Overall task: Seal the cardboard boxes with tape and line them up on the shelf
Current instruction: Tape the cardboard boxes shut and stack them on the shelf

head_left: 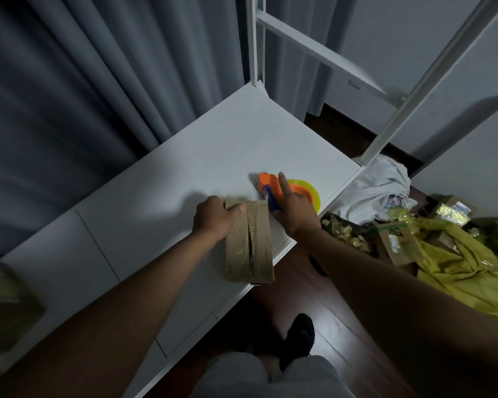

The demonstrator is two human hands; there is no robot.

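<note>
A small brown cardboard box (249,242) lies on the white shelf board (184,168) close to its front edge, with clear tape over its top flaps. My left hand (213,218) grips the box's far left corner, thumb on top. My right hand (295,209) holds an orange and blue tape dispenser (273,186) with a yellowish tape roll at the box's far end, index finger stretched along its top.
White shelf posts (408,101) rise at the back and right. Grey curtains (84,81) hang on the left. On the dark wood floor to the right lie a white cloth (377,191), yellow bags and more cardboard boxes (397,242). Another box (3,308) sits blurred at far left.
</note>
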